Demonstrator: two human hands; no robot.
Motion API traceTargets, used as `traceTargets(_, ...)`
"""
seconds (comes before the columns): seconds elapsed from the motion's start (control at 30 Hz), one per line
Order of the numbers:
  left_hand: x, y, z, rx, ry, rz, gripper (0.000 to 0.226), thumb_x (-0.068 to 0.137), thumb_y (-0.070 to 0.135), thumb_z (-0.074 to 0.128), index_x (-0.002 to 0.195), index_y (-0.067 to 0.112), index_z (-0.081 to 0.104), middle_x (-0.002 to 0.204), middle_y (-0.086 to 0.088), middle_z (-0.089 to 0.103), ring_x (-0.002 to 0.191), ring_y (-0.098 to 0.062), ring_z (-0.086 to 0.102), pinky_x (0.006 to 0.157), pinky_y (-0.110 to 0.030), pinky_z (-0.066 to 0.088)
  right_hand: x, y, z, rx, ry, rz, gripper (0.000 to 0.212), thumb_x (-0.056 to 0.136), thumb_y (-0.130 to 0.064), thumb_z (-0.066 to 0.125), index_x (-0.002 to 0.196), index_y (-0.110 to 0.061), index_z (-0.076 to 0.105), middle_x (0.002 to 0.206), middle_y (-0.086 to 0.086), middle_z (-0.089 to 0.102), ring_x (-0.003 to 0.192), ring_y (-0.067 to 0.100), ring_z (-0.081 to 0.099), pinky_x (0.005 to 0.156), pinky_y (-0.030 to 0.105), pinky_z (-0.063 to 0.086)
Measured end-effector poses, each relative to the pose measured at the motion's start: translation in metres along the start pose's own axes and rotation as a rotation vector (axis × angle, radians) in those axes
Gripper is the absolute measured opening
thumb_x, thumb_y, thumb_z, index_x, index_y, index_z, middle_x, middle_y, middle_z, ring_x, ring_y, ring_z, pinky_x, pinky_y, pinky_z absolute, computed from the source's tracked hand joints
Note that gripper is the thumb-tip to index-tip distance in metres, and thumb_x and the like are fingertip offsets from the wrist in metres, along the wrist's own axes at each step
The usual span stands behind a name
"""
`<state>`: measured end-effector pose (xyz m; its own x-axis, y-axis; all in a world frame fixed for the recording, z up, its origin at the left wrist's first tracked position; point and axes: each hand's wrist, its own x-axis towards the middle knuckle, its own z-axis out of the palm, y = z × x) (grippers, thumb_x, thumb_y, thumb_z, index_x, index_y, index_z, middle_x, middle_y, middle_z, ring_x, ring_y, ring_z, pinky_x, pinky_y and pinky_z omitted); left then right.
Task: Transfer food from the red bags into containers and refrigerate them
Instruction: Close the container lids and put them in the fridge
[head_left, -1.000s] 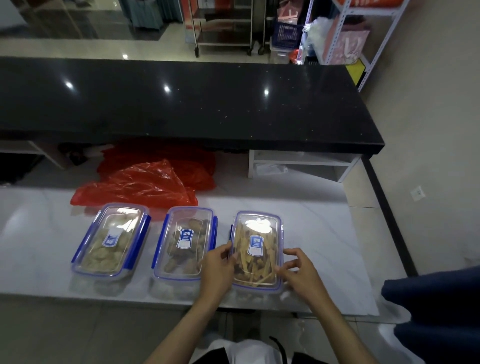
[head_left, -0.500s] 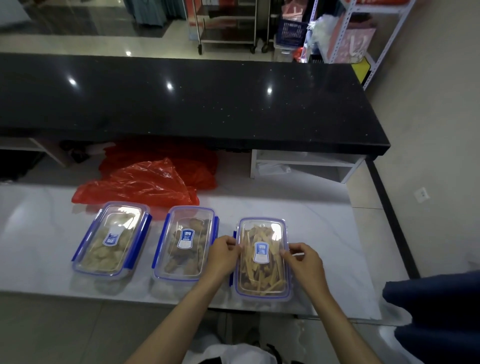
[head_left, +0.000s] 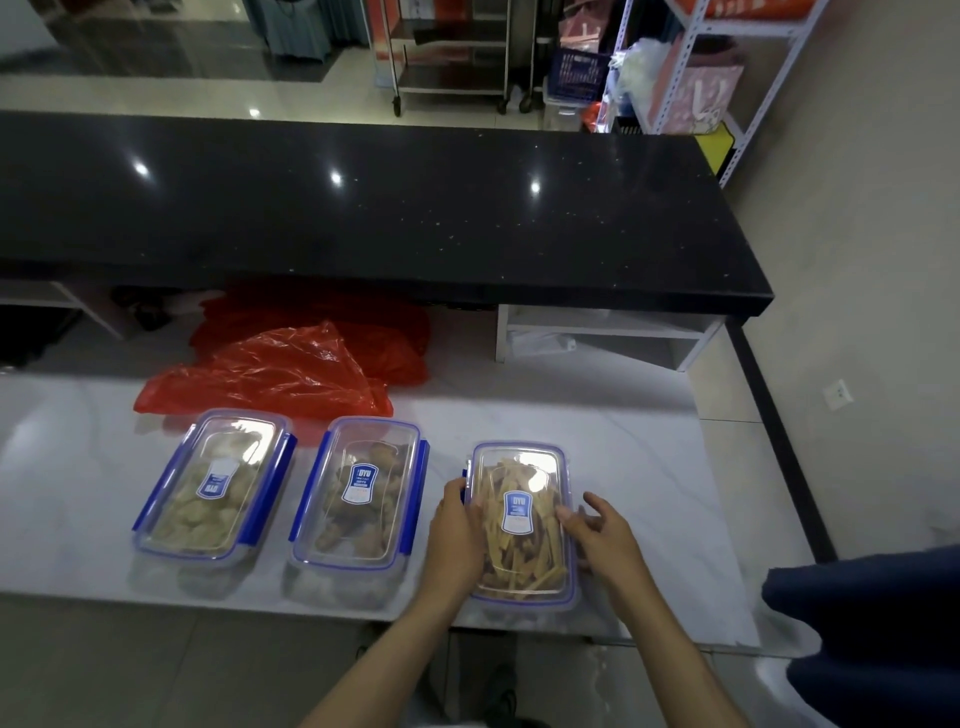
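Note:
Three lidded clear containers with blue clips stand in a row on the white marble counter (head_left: 649, 467). The left container (head_left: 213, 483) holds pale pieces, the middle container (head_left: 361, 493) darker brown pieces, and the right container (head_left: 522, 525) yellowish strips. My left hand (head_left: 457, 535) grips the right container's left side, fingers curled over the lid edge. My right hand (head_left: 605, 538) is at its right side, with the thumb on the lid edge and the fingers loosely spread. Crumpled red bags (head_left: 291, 369) lie flat behind the containers.
A long black countertop (head_left: 363, 218) runs across behind and above the marble surface, with a white shelf unit (head_left: 602, 332) under it. White metal shelving (head_left: 727, 67) and carts stand at the back. A dark blue cloth (head_left: 872, 639) is at the lower right.
Both hands moved from the right container's near end to its long sides, and the container shifted slightly right. My right hand's fingers have loosened from a grip to a spread pose.

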<state>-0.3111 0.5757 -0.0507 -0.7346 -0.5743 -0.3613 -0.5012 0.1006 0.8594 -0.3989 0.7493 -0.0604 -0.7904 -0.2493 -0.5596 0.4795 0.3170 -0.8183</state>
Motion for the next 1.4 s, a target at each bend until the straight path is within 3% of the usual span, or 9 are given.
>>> traceTargets(0.13, -0.003, 0.005, -0.003, -0.120, -0.025, -0.026, 0.019, 0.108, 0.031, 0.047, 0.124, 0.039, 0.042, 0.099, 0.019, 0.064, 0.091, -0.001, 0.068, 0.068, -0.016, 0.054, -0.001, 0.001, 0.001, -0.128, 0.053, -0.117, 0.023, 0.095, -0.034, 0.068, 0.114, -0.023, 0.061, 0.108, -0.001, 0.071, 0.086, 0.008, 0.069, 0.066, 0.020, 0.056)
traceTargets(0.4, -0.005, -0.007, 0.003, -0.138, 0.021, -0.103, 0.014, 0.109, 0.040, 0.042, 0.121, 0.034, 0.044, 0.101, 0.013, 0.068, 0.088, -0.001, 0.068, 0.066, -0.018, 0.054, 0.003, 0.001, 0.009, -0.492, 0.163, -0.228, 0.030, 0.099, -0.043, 0.062, 0.105, -0.017, 0.077, 0.086, -0.004, 0.076, 0.071, 0.009, 0.071, 0.062, 0.022, 0.056)
traceTargets(0.47, -0.007, -0.013, 0.002, -0.125, 0.021, -0.125, 0.025, 0.106, 0.047, 0.045, 0.119, 0.027, 0.051, 0.103, 0.009, 0.070, 0.086, -0.001, 0.070, 0.063, -0.016, 0.054, 0.005, -0.002, 0.010, -0.547, 0.168, -0.212, 0.032, 0.098, -0.044, 0.062, 0.103, -0.015, 0.076, 0.085, -0.001, 0.076, 0.070, 0.009, 0.069, 0.058, 0.020, 0.051)
traceTargets(0.6, -0.008, -0.025, 0.004, -0.169, 0.039, -0.169, 0.041, 0.100, 0.056, 0.051, 0.113, 0.021, 0.066, 0.102, 0.002, 0.077, 0.088, -0.007, 0.074, 0.071, -0.024, 0.060, 0.004, -0.002, 0.008, -0.519, 0.153, -0.202, 0.031, 0.098, -0.043, 0.063, 0.105, -0.016, 0.076, 0.086, -0.003, 0.076, 0.069, 0.006, 0.069, 0.057, 0.017, 0.049)
traceTargets(0.8, -0.026, -0.036, -0.002, -0.369, 0.167, -0.191, 0.063, 0.082, 0.033, 0.083, 0.138, 0.022, 0.057, 0.122, 0.004, 0.070, 0.109, -0.014, 0.070, 0.090, -0.044, 0.062, 0.003, -0.003, 0.007, -0.421, 0.114, -0.197, 0.027, 0.099, -0.037, 0.063, 0.114, -0.018, 0.074, 0.095, -0.005, 0.076, 0.078, 0.005, 0.069, 0.069, 0.024, 0.056)
traceTargets(0.97, -0.031, -0.027, 0.003, -0.338, 0.222, -0.095, 0.046, 0.087, 0.024, 0.080, 0.131, 0.021, 0.068, 0.112, 0.007, 0.077, 0.101, -0.009, 0.075, 0.083, -0.044, 0.065, 0.004, -0.002, 0.006, -0.392, 0.108, -0.200, 0.030, 0.100, -0.036, 0.062, 0.122, -0.018, 0.071, 0.103, -0.001, 0.077, 0.084, 0.012, 0.072, 0.079, 0.034, 0.061)
traceTargets(1.17, -0.031, -0.025, -0.001, -0.275, 0.199, -0.040, 0.030, 0.091, 0.021, 0.077, 0.120, 0.021, 0.073, 0.102, 0.012, 0.078, 0.095, -0.002, 0.075, 0.082, -0.037, 0.065, -0.002, 0.000, 0.015, -0.646, 0.196, -0.269, 0.031, 0.105, -0.036, 0.051, 0.125, -0.017, 0.064, 0.104, 0.002, 0.074, 0.064, -0.004, 0.052, 0.053, 0.009, 0.033)
traceTargets(1.27, -0.030, -0.027, -0.004, -0.293, 0.162, -0.025, 0.026, 0.090, 0.021, 0.077, 0.113, 0.030, 0.069, 0.105, 0.016, 0.075, 0.100, 0.000, 0.072, 0.085, -0.032, 0.064, -0.005, 0.003, 0.018, -0.617, 0.213, -0.248, 0.037, 0.105, -0.041, 0.048, 0.132, -0.020, 0.061, 0.103, -0.001, 0.073, 0.065, -0.004, 0.056, 0.053, 0.008, 0.036)
traceTargets(1.4, -0.024, -0.034, -0.008, -0.291, 0.017, -0.076, 0.031, 0.095, 0.033, 0.071, 0.124, 0.028, 0.061, 0.114, 0.010, 0.073, 0.103, -0.003, 0.072, 0.087, -0.035, 0.063, -0.018, 0.008, 0.029, -0.470, 0.194, -0.203, 0.037, 0.107, -0.047, 0.037, 0.135, -0.030, 0.052, 0.099, -0.009, 0.066, 0.070, -0.006, 0.061, 0.052, 0.004, 0.040)
